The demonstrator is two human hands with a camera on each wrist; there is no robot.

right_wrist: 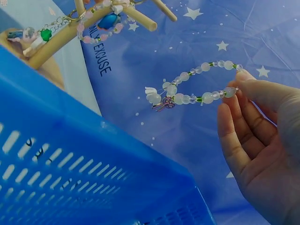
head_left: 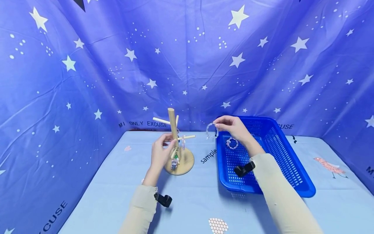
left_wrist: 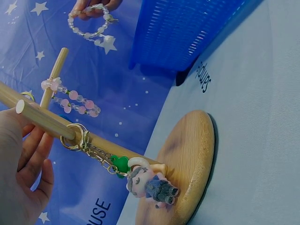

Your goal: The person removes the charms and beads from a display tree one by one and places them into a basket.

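My right hand [head_left: 232, 125] pinches a bracelet of pale translucent beads [right_wrist: 205, 67] between thumb and fingertips, holding it up beside the basket's left rim. White and pinkish charms dangle from that bracelet. At the wooden peg stand [head_left: 171, 118], my left hand [head_left: 160, 151] grips the upright post around the height of its lower pegs. A pink beaded bracelet [left_wrist: 73, 95] hangs on one peg. From another peg hangs a keychain with a small figure [left_wrist: 161, 187] and a green charm [left_wrist: 120, 163]. In the right wrist view a blue charm [right_wrist: 108, 21] also shows at the stand.
A blue perforated basket [head_left: 292, 152] stands right of the stand, under my right forearm. Inside it lies another beaded bracelet [head_left: 228, 143]. The light blue tablecloth [head_left: 198, 191] carries printed words and patterns. Behind hangs a blue star-patterned curtain [head_left: 187, 58].
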